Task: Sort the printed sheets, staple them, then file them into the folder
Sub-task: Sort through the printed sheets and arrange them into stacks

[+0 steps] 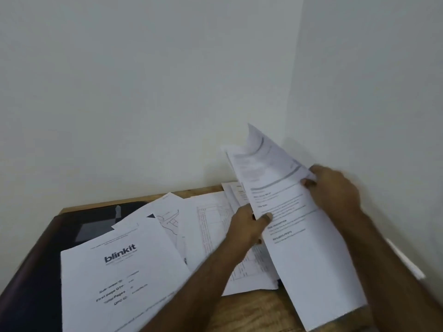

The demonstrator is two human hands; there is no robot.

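A small bundle of printed sheets [294, 219] is lifted and tilted above the right side of the table, its top corner curling up toward the wall. My left hand [249, 226] pinches its left edge with the thumb on the printed face. My right hand [335, 188] grips its right edge. Below lie several loose printed sheets [211, 226], spread and overlapping. A sheet headed "blinkit" [122, 279] lies at the front left. A dark folder [96, 226] sits at the back left, partly under the sheets. No stapler is visible.
The wooden table [251, 310] stands in a corner between two white walls [143, 92]. Its dark left edge [28, 271] runs down the frame's left. A white pen-like object [405, 258] lies by the right wall.
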